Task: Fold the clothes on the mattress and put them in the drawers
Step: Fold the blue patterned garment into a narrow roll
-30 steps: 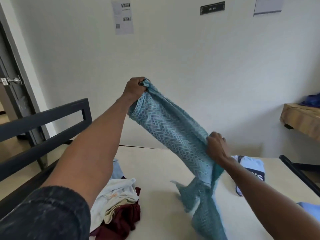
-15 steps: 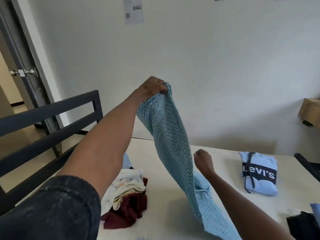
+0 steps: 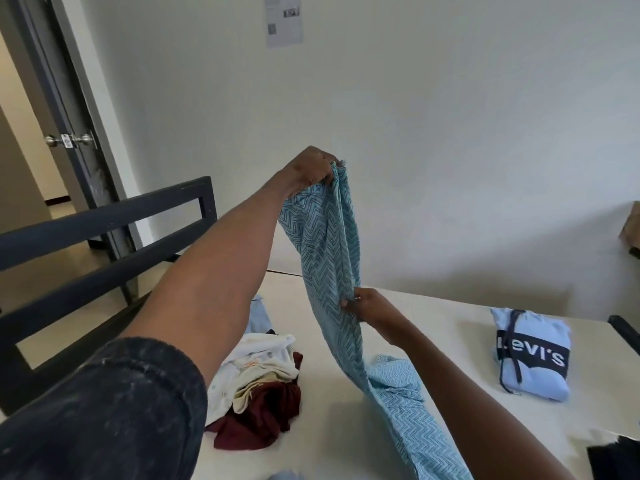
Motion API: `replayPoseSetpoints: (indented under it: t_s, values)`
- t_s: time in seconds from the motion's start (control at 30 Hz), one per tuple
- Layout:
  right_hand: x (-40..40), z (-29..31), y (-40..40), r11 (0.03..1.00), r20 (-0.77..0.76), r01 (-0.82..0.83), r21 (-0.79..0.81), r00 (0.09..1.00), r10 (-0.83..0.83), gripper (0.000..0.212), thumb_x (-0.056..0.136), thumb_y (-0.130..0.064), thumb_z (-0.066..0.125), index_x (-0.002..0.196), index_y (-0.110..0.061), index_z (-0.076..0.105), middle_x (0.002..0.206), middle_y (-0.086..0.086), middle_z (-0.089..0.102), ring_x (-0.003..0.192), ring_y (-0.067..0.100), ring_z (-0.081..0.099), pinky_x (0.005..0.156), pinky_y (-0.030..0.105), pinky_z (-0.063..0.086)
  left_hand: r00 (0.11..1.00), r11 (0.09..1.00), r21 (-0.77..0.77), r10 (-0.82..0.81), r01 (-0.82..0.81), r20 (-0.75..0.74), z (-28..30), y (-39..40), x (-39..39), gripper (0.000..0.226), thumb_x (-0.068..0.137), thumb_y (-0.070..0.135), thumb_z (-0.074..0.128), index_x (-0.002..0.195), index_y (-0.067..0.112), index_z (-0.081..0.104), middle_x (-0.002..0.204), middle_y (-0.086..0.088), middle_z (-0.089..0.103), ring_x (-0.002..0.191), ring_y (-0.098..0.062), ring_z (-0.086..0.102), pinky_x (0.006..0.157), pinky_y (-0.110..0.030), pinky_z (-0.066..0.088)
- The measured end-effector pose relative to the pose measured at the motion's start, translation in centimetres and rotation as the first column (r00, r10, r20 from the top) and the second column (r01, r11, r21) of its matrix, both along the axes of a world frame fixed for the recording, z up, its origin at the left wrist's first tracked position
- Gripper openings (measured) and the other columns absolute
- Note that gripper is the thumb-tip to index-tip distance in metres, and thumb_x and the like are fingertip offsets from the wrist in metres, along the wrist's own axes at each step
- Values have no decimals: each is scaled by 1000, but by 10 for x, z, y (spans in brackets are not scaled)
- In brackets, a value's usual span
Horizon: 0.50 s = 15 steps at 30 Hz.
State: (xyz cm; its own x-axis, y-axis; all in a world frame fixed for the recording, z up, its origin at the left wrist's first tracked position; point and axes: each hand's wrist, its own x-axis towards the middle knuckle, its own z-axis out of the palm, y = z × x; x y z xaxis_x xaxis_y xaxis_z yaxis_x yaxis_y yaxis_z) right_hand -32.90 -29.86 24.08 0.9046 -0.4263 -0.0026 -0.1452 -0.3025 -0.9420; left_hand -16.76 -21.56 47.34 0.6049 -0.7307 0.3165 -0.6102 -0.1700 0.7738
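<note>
Gripping the blue zigzag garment point(image 3: 322, 244), left hand point(image 3: 308, 171) high, right hand point(image 3: 372, 308) lower

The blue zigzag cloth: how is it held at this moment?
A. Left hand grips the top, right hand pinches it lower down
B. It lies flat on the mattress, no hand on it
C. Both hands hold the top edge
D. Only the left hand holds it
A: the left hand grips the top of the blue zigzag cloth and the right hand pinches it lower down.
</note>
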Motion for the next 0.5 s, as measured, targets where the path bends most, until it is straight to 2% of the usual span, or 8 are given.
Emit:
replayPoseSetpoints:
  t_s: [0.07, 0.13, 0.2, 0.27, 0.3, 0.37, 0.43, 0.5]
  values:
    - [2, -2, -3, 996, 12, 91, 6, 996, -92, 15, 89, -19, 65, 102, -13, 70, 103, 10, 73, 94, 27, 69, 84, 42, 54, 1000, 1000, -10, -3, 3, -31, -6, 1, 1, 39, 72, -21, 49, 105, -11, 67, 59, -3, 55, 59, -19, 40, 52, -28, 36]
    - [6, -5, -8, 961, 29, 251, -114, 968, -249, 15, 92, -14, 61, 96, -5, 72, 96, 14, 72, 98, 32, 67, 83, 43, 52, 997, 999, -32, -24, 22, -75, -11, 2, 0, 38, 71, -21, 48, 102, -10, 67, 64, -5, 57, 67, -23, 40, 59, -33, 37]
    - [8, -6, -13, 913, -16, 249, -324, 963, -269, 27, 97, -21, 57, 104, 2, 72, 104, 14, 65, 116, 30, 53, 96, 39, 41, 991, 997, -65, -58, 50, -119, -11, 3, -1, 37, 72, -21, 48, 99, -4, 68, 76, -9, 57, 67, -24, 47, 59, -33, 46]
    - [9, -3, -12, 915, -57, 193, -354, 972, -227, 33, 100, -29, 56, 116, -4, 70, 124, 10, 57, 126, 25, 44, 105, 37, 34, 985, 993, -87, -91, 78, -149, -8, 5, -3, 36, 73, -21, 49, 96, -1, 67, 76, -9, 60, 65, -21, 55, 62, -29, 55]
    - [12, -5, -16, 945, -57, 190, -265, 976, -212, 30, 97, -31, 59, 114, -8, 69, 125, 9, 58, 121, 26, 51, 102, 38, 40, 982, 991, -95, -111, 97, -152, -7, 6, -3, 33, 71, -19, 49, 90, -1, 68, 74, -9, 62, 65, -21, 58, 65, -31, 56]
    - [11, -7, -18, 977, -101, 182, -109, 976, -193, 21, 92, -26, 66, 102, -7, 70, 106, 10, 69, 93, 23, 63, 80, 31, 48, 980, 988, -106, -125, 109, -154, -5, 7, -1, 30, 68, -18, 49, 80, 2, 69, 73, -10, 65, 65, -23, 61, 69, -33, 57]
    - [10, -14, -23, 969, -118, 213, -122, 967, -227, 18, 87, -17, 69, 97, -4, 75, 95, 14, 73, 82, 22, 65, 72, 29, 45, 983, 989, -126, -103, 84, -155, -4, 9, 3, 31, 67, -17, 50, 79, 3, 70, 79, -13, 66, 68, -25, 62, 71, -36, 57]
    - [5, -19, -30, 913, -51, 376, -156, 920, -387, 13, 82, -9, 68, 89, -7, 77, 83, 14, 73, 74, 25, 66, 66, 29, 46, 988, 986, -163, -65, 42, -140, -1, 13, 10, 31, 64, -14, 52, 81, 4, 72, 86, -15, 66, 76, -27, 60, 75, -40, 56]
